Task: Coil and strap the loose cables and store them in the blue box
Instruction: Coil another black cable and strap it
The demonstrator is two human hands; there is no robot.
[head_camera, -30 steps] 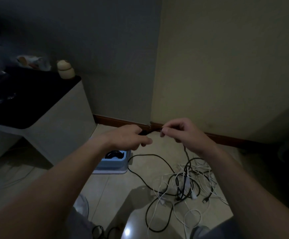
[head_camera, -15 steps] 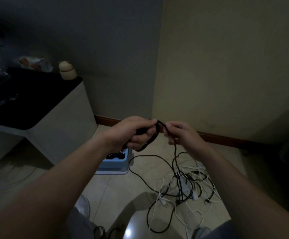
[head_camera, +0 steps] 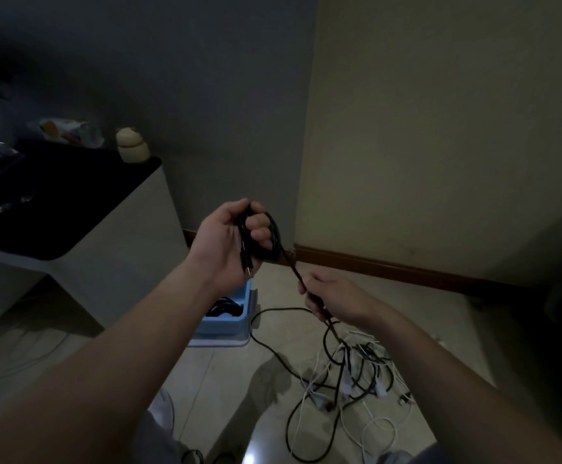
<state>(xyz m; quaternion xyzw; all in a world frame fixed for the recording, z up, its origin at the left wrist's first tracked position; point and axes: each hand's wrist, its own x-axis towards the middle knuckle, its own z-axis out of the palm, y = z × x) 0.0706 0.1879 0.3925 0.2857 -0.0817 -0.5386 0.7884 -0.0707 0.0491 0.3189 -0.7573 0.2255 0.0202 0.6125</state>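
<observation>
Split apart since earlier: left hand (head_camera: 232, 239) raised, gripping loops of thin black rubber cable (head_camera: 291, 262); right hand (head_camera: 336, 299) lower, pinching its taut run. Keep loops even, tension light. Blue plastic box (head_camera: 226, 331) on floor below.

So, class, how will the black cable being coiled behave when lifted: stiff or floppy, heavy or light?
Probably floppy: the black cable loops in the left hand and droops below the right hand. Likely light: one hand holds it. May snag in the floor tangle.
</observation>
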